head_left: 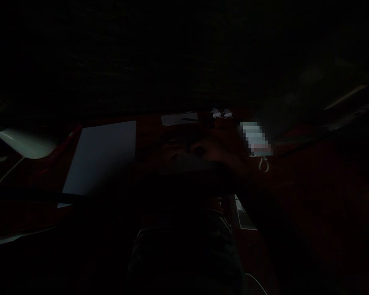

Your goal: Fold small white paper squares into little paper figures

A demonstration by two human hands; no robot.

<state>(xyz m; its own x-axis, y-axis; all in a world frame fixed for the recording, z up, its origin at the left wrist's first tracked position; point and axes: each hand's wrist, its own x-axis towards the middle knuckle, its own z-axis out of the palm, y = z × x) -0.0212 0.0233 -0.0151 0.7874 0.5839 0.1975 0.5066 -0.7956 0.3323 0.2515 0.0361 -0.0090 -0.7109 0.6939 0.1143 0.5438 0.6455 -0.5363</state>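
Grey flat sheet [189, 162], maybe paper, sits at the near side of the left grip [172, 150] and right grip [213, 150]; way too dark to tell if they're grasping it or loose. Looks like two-handed handling, so next move calls for steadiness imo.

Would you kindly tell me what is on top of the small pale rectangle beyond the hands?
A thin dark shape shows across the right part of the pale rectangle, too dim to identify. Whatever lies beneath the rectangle is covered and cannot be seen.
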